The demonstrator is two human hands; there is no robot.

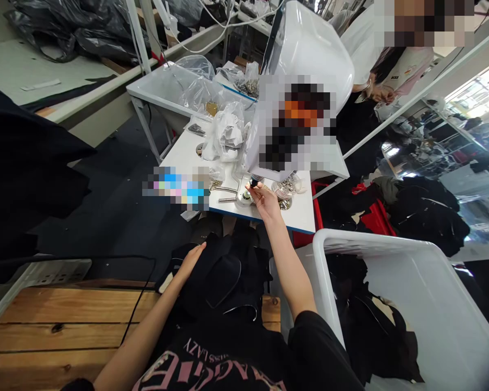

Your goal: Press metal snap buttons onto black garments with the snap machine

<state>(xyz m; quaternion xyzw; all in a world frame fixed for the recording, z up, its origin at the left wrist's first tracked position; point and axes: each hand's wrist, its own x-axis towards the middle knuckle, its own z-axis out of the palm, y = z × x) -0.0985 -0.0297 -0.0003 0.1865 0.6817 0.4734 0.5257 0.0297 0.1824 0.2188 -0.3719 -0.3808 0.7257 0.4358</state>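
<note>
Dark cloth, seemingly a garment [224, 277] with a zip, lies across my lap. My left hand [191, 260] grips its left edge, thumb on top and the other fingers mostly hidden. In front of me stands a white machine [313, 43] on a small white table [177, 157]. Under its head, my right hand [265, 202] is closed with fingertips pinched at the dark lower part [253, 182]; whatever they hold is too small to make out. Just left of those fingertips sit a round white base [244, 197] and two metal springs [227, 200].
Bags of small metal parts [284, 188] lie right of the machine base. Crumpled clear plastic bags [228, 133] sit behind. At my right stands a large white bin [444, 282] with dark garments inside. Wooden slats [77, 304] are at lower left. Another person's hands [377, 91] show at upper right.
</note>
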